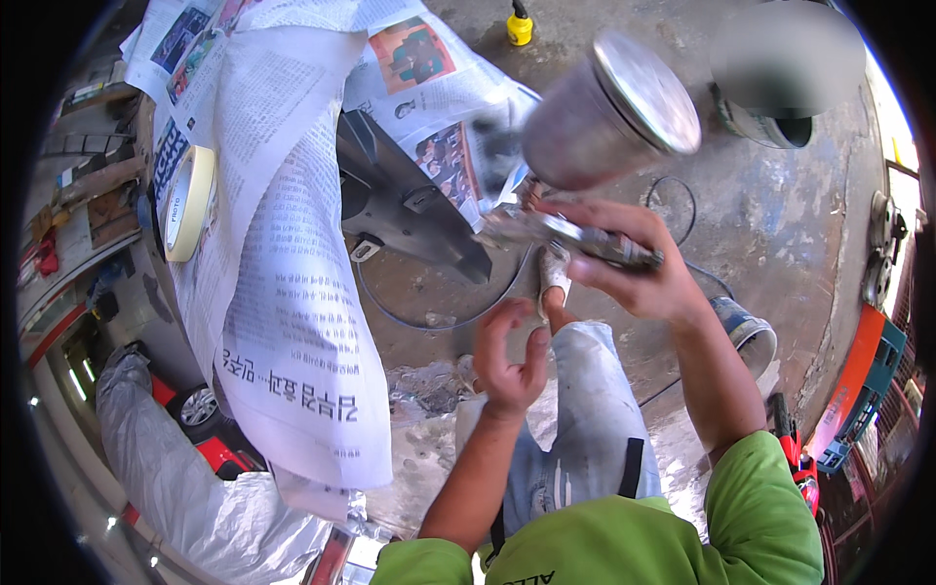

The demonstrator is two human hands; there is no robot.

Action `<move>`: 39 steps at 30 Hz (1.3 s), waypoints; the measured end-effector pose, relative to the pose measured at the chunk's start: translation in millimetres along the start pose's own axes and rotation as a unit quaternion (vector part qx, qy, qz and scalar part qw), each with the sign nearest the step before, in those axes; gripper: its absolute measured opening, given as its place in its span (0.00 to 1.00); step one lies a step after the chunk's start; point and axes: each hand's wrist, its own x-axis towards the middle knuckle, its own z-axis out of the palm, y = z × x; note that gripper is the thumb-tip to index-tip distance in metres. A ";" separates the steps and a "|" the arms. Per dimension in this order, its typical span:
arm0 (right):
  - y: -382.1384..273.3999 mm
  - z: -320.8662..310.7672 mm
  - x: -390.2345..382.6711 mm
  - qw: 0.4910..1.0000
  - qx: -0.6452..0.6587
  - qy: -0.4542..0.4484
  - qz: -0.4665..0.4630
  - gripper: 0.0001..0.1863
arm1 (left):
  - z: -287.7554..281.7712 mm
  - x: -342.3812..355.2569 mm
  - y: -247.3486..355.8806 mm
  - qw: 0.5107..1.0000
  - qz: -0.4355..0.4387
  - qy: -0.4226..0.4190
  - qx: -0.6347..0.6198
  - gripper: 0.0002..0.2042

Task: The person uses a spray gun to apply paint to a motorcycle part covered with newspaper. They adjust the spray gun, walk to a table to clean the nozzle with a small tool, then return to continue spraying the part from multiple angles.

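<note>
My right hand (634,273) grips a metal spray gun (575,232) with a large silver cup (609,117) on top, held in front of a black molded plastic part (409,205). My left hand (512,366) is raised below the gun, fingers loosely curled and apart, holding nothing. The plastic part is framed by newspaper sheets (288,273), which hang down at the left and partly hide it. A roll of cream masking tape (185,205) rests on the newspaper's left side.
A thin hose (694,210) loops on the stained concrete floor. A yellow bottle (519,27) stands at the top, a bucket (741,341) lies at right, and a blurred round container (785,127) sits upper right. Silvery sheeting (205,487) covers something lower left.
</note>
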 end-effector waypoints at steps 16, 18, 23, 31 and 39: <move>-222.8 109.1 -292.1 0.993 -0.045 0.092 0.055 0.27 | -101.0 -92.8 149.8 0.899 -0.017 -0.421 -0.115 0.17; -231.8 143.0 -327.0 0.990 -0.063 0.115 0.042 0.27 | -129.9 -104.0 144.3 0.800 -0.184 -0.562 -0.101 0.12; -287.5 216.3 -385.2 0.982 -0.026 0.181 0.044 0.28 | -230.1 -135.4 213.5 0.805 -0.061 -0.560 -0.183 0.29; -351.3 289.4 -439.6 0.986 -0.005 0.165 -0.010 0.28 | -315.5 -199.9 254.5 0.781 -0.058 -0.596 -0.177 0.14; -373.9 306.6 -468.0 0.987 -0.025 0.158 -0.019 0.30 | -359.5 -246.4 313.3 0.836 -0.029 -0.489 -0.247 0.18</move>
